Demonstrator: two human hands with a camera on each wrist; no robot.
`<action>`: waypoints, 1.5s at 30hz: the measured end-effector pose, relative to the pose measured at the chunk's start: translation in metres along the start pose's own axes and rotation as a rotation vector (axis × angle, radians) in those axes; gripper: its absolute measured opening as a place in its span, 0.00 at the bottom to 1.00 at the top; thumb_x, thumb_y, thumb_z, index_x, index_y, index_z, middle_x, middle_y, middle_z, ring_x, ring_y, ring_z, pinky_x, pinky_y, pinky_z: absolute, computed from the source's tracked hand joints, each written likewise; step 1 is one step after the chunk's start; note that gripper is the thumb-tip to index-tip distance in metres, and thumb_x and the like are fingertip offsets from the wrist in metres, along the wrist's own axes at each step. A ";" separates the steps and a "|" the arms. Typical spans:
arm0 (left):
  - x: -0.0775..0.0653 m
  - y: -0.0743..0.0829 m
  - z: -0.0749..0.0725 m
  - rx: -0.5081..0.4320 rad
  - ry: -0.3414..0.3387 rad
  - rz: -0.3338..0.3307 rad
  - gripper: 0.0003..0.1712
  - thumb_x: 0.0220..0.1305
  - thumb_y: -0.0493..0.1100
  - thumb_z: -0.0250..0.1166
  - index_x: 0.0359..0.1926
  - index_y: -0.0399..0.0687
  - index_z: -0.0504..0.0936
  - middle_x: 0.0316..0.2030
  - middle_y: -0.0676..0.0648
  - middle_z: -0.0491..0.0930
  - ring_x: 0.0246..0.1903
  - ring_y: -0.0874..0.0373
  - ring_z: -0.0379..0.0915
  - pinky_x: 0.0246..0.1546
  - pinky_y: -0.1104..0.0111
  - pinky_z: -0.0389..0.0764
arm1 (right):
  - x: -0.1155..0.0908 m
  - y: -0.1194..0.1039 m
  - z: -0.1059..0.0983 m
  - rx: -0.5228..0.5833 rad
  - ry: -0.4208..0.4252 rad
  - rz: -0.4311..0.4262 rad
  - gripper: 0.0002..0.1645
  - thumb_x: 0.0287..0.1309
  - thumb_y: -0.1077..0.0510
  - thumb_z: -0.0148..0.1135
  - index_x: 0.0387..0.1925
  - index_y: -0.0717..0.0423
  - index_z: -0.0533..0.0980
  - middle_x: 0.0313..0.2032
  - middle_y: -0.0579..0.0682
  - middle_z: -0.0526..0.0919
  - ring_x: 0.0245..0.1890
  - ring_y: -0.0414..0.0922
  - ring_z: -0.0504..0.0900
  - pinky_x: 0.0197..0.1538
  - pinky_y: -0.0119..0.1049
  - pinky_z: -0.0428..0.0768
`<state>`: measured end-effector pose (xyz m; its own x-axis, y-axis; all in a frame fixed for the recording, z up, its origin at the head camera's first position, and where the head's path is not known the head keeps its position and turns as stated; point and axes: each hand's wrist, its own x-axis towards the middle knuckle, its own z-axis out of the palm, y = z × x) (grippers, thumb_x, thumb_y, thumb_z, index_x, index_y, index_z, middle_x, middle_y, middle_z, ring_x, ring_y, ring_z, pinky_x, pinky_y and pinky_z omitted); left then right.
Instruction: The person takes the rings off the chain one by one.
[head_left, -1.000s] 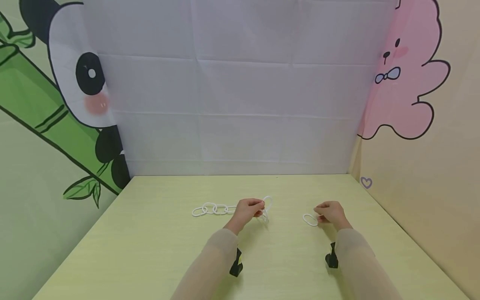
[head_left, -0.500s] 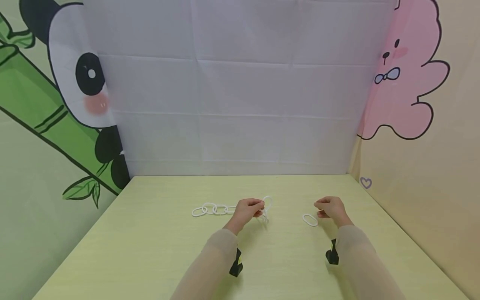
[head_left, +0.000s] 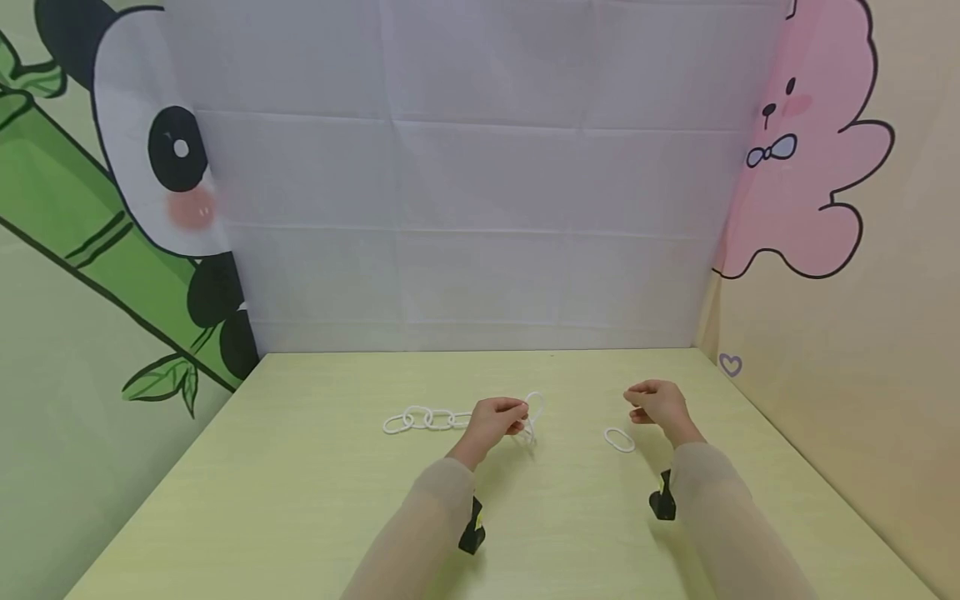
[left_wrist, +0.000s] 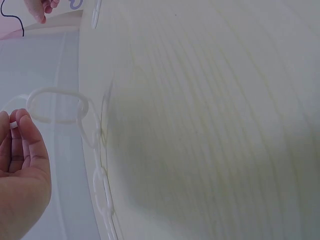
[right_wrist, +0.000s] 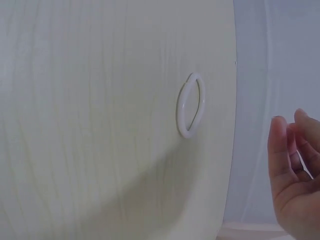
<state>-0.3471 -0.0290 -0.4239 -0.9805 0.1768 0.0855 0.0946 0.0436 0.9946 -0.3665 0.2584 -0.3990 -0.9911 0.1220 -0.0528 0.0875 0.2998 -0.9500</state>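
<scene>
The left hand (head_left: 493,421) pinches the raised end of the white chain (head_left: 427,417) at the frame's centre. A loose ring (head_left: 619,439) lies flat on the surface (head_left: 300,500), just lower left of the right hand (head_left: 657,406), whose relaxed fingers hold nothing.

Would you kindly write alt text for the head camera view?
A left hand pinches one end of a white plastic chain on a pale green table, while the right hand hovers empty beside a single loose white link.
</scene>
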 end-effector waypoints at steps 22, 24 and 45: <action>-0.025 0.032 -0.002 0.016 -0.022 0.012 0.14 0.64 0.35 0.57 0.45 0.25 0.77 0.37 0.35 0.79 0.28 0.58 0.76 0.37 0.65 0.79 | 0.002 -0.036 0.013 -0.041 -0.006 -0.103 0.16 0.60 0.63 0.58 0.45 0.71 0.73 0.28 0.52 0.76 0.20 0.40 0.78 0.28 0.32 0.81; -0.026 0.032 -0.002 0.020 -0.022 0.026 0.14 0.64 0.35 0.57 0.45 0.25 0.77 0.36 0.35 0.79 0.28 0.58 0.76 0.36 0.66 0.79 | 0.002 -0.038 0.014 -0.037 -0.011 -0.111 0.16 0.60 0.63 0.58 0.45 0.71 0.73 0.28 0.52 0.76 0.20 0.40 0.77 0.28 0.31 0.80; -0.002 0.009 -0.002 0.031 -0.003 -0.004 0.15 0.63 0.39 0.61 0.45 0.30 0.79 0.32 0.45 0.81 0.26 0.63 0.75 0.32 0.71 0.79 | -0.003 -0.063 0.024 -0.027 -0.024 -0.183 0.15 0.59 0.63 0.59 0.44 0.70 0.74 0.29 0.52 0.77 0.20 0.40 0.77 0.29 0.32 0.81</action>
<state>-0.3450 -0.0304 -0.4151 -0.9803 0.1796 0.0817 0.0964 0.0749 0.9925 -0.3713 0.2163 -0.3464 -0.9929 0.0407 0.1122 -0.0918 0.3403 -0.9358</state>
